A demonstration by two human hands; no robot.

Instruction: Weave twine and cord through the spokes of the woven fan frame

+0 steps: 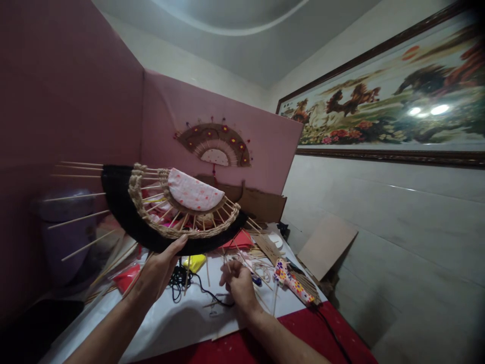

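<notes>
My left hand (165, 266) grips the black lower rim of a handmade half-round fan (125, 207), thumb on the front. The fan is held in the air with its curved edge down, thin wooden sticks poking out past the rim. Braided twine (137, 194) runs along the black band, and a white cloth piece with pink spots (195, 191) covers its centre. My right hand (238, 283) is below the fan's right part, fingers curled together near the stick ends. What they pinch is hidden. A black cord (182, 283) lies on the table, one end reaching beneath my right hand.
A flowered glue gun (293, 283) lies at the table's right with its cable trailing off the front. Yellow (195, 263) and red packets (128, 277) lie around. A finished-looking brown fan (217, 141) hangs on the pink board (261, 136). A purple bin (68, 217) stands left.
</notes>
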